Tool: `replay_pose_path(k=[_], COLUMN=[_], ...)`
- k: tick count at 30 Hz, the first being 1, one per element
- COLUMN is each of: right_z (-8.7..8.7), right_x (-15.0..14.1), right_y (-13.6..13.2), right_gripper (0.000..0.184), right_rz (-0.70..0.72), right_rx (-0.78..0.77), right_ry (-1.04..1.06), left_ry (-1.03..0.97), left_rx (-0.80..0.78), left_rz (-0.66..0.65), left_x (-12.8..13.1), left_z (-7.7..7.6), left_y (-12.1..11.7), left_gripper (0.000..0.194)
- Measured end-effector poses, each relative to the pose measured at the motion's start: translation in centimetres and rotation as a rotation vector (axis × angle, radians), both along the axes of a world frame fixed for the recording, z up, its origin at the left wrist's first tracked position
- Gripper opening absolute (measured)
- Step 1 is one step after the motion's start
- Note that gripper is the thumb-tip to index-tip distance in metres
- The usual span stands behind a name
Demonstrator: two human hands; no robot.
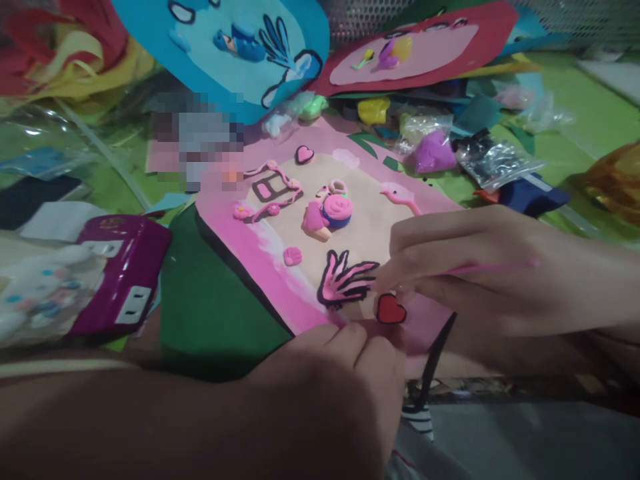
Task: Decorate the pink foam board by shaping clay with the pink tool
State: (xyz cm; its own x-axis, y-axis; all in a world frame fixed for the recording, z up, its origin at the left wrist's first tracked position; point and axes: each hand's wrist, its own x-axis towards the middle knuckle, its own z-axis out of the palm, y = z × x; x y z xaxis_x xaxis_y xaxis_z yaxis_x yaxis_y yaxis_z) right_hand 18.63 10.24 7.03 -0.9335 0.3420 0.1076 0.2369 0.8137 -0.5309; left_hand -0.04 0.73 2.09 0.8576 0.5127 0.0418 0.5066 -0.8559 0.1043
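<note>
A pink paper card (280, 293) with a cream centre lies at an angle before me. It carries clay shapes: a figure with a pink swirl (337, 212), a pink shell (293, 256), a small pink heart (304, 155) and a black-edged pink frond (343, 283). My left hand (345, 373) is curled at the card's near edge, its fingertips hidden. My right hand (470, 273) is closed with a thin pink stick (493, 268) across its fingers. Its fingertips are pinched beside a black-edged red heart (391, 309) on the card; whatever lies between them is hidden.
Blue (295, 60) and red (500, 33) paper cards with clay shapes stand behind. Bagged purple clay (434, 152) and yellow clay (374, 110) lie on the green table. Left are green paper (210, 313) and a purple case (125, 267). The table edge is close below my right hand.
</note>
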Motion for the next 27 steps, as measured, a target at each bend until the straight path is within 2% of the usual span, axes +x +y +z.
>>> replay_pose_path(k=[3, 8, 16, 19, 27], right_z=[-0.05, -0.05, -0.40, -0.40, 0.36], right_x=[-0.06, -0.11, 0.08, 0.04, -0.38], right_y=[-0.02, -0.04, 0.04, 0.01, -0.27], right_gripper=[0.027, 0.030, 0.026, 0.025, 0.030], right_rz=[0.023, -0.004, 0.001, 0.013, 0.091], right_rx=[-0.002, -0.034, 0.028, 0.031, 0.129], right_ry=[0.007, -0.017, 0.023, 0.015, -0.059], left_ry=[-0.013, -0.039, -0.054, -0.052, 0.150], left_rx=[0.014, 0.005, 0.021, 0.027, 0.108], left_rz=[-0.038, -0.007, 0.010, -0.024, -0.145], left_x=[-0.13, -0.15, -0.14, -0.20, -0.42], left_z=[0.10, 0.05, -0.10, -0.21, 0.68], left_y=[0.12, 0.11, -0.07, -0.05, 0.25], left_gripper=[0.043, 0.048, 0.047, 0.046, 0.042])
